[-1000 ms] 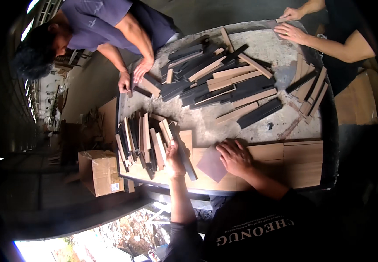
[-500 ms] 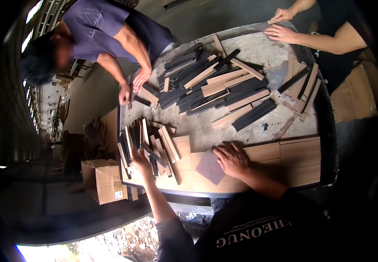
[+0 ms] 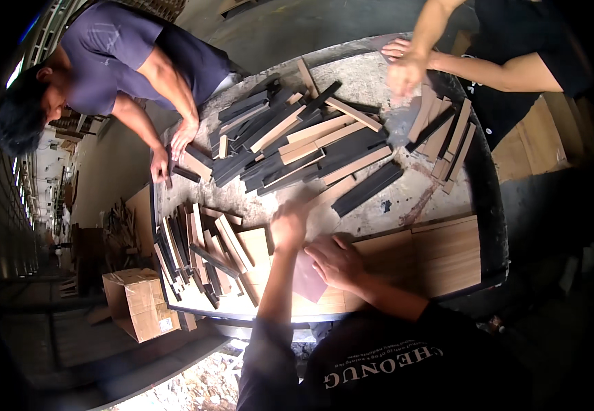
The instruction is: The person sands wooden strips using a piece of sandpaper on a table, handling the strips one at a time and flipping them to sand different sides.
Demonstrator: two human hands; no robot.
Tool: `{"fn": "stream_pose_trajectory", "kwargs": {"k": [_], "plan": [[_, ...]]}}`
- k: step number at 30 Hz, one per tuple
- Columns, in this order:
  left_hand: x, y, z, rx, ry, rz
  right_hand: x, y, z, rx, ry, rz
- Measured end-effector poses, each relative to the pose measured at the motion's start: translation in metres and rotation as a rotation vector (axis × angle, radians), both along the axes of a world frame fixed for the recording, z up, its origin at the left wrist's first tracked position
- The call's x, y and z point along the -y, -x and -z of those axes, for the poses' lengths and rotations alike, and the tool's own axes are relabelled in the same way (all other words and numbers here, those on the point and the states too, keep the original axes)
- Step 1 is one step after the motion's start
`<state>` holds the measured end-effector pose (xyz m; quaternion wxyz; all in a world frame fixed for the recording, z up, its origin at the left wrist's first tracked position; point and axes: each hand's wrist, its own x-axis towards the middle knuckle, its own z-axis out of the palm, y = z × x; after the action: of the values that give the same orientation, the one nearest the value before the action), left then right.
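Observation:
My left hand [image 3: 288, 222] is stretched forward over the grey table [image 3: 406, 200], blurred by motion, its fingers at the near end of a light wood strip [image 3: 334, 192]. Whether it grips the strip I cannot tell. My right hand [image 3: 338, 264] lies flat with fingers spread, partly on a pinkish-brown sheet [image 3: 308, 279] and partly on the flat light boards [image 3: 441, 253] at the near edge. A row of light and dark strips [image 3: 197, 250] stands on edge to the left of my left arm.
A big heap of dark and light strips [image 3: 297, 140] covers the table's middle. A person in a purple shirt has both hands [image 3: 173, 147] on strips at the far left. Another person's hands [image 3: 403, 65] work at the far right by more strips [image 3: 441, 133]. A cardboard box [image 3: 139, 305] stands on the floor at left.
My left hand has left the standing row of strips at the left and swung right and forward toward the middle heap. My right hand has stayed on the sheet.

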<state>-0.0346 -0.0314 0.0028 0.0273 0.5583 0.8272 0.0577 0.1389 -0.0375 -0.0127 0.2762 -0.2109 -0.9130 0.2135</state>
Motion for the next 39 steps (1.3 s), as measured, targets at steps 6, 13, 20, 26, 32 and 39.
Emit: {"fn": "stream_pose_trajectory", "kwargs": {"k": [6, 13, 20, 26, 32, 39], "plan": [[0.102, -0.014, -0.032, 1.557, -0.333, -0.383, 0.005, 0.001, 0.01, 0.043, 0.125, -0.004], [0.135, -0.069, -0.039, 2.177, -0.71, -0.381, 0.003, 0.003, 0.013, 0.042, 0.118, -0.057], [0.152, -0.085, -0.03, 1.707, -0.764, -0.704, 0.004, 0.004, 0.017, 0.082, 0.12, -0.066], [0.158, -0.102, -0.024, 0.43, -0.227, -0.535, 0.003, 0.003, 0.01, 0.133, 0.164, -0.095], [0.151, -0.108, 0.012, 0.041, -0.246, -0.378, 0.004, 0.003, 0.014, 0.153, 0.144, -0.082], [0.152, -0.11, 0.019, -0.039, -0.214, -0.335, 0.003, 0.004, 0.013, 0.175, 0.163, -0.079]]}}
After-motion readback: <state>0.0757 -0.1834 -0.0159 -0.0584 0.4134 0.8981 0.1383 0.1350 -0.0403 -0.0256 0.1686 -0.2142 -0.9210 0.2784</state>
